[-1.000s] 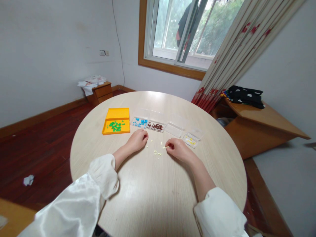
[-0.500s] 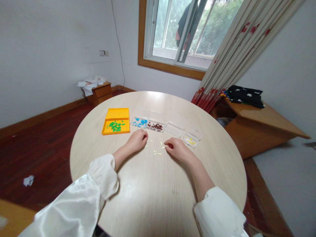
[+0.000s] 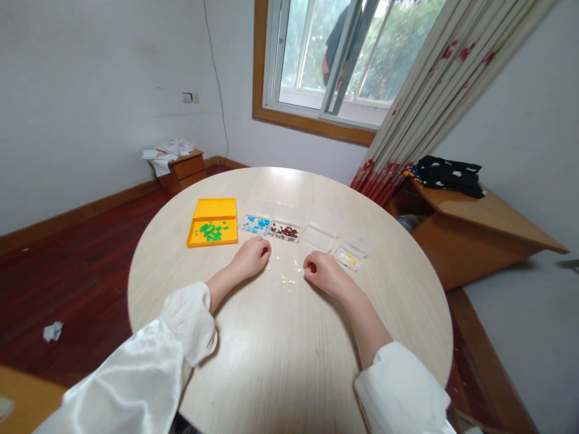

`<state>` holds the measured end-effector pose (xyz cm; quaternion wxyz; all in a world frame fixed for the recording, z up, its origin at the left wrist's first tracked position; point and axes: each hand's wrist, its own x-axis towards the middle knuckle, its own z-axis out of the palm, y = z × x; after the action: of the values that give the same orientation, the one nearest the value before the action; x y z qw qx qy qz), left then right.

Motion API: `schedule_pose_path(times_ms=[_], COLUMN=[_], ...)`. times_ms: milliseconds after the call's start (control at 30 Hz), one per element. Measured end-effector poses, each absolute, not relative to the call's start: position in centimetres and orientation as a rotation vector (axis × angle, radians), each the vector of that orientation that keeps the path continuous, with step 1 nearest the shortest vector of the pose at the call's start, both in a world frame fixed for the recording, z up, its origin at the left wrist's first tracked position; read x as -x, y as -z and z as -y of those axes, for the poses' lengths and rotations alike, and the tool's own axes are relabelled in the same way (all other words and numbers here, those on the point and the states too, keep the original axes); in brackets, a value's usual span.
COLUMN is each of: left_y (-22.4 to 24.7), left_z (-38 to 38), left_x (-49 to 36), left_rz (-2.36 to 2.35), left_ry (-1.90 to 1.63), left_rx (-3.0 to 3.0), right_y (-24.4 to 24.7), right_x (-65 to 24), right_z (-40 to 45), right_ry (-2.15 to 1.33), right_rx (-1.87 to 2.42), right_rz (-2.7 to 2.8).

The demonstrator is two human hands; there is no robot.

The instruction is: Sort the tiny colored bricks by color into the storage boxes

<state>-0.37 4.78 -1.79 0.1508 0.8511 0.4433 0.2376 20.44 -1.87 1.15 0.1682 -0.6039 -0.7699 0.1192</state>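
Observation:
Several small cream pieces [image 3: 292,282] lie loose on the pale round table [image 3: 280,361], between my two hands. My left hand [image 3: 254,255] rests at their left with its fingers curled together; whatever it may hold is too small to see. At their right, my right hand [image 3: 318,269] has thumb and fingertips pinched together close to the tabletop, and anything between them cannot be made out. Just beyond it stands an open clear box with yellow pieces [image 3: 350,257]. Behind the loose pieces is a clear box of dark brown pieces [image 3: 284,231].
An open orange box [image 3: 212,242] holds green pieces at the left. Next to it is a clear box with blue pieces [image 3: 257,225]. A clear box [image 3: 318,237] without visible pieces sits right of the brown ones. Dark cloth [image 3: 450,176] lies on a wooden cabinet.
The fingers of my right hand have drawn in closer together and shifted slightly right, away from the cream pieces. My left hand has stayed in place.

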Motion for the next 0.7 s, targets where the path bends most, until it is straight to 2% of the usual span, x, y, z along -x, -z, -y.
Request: schedule_pose_path(times_ms=[500,700], left_y=[1.74,1.77], left_z=[-4.76,-4.79], left_x=[0.41,0.37], left_rz=[-1.265,-1.275], left_ry=[-0.685,-0.682], left_rx=[-2.448,-2.449], right_y=[-0.90,-0.45], right_x=[-20.56,-21.23], right_z=[1.83,1.25], right_ry=[-0.312,-0.273], right_rx=[1.625,1.503], right_rz=[2.159,1.904])
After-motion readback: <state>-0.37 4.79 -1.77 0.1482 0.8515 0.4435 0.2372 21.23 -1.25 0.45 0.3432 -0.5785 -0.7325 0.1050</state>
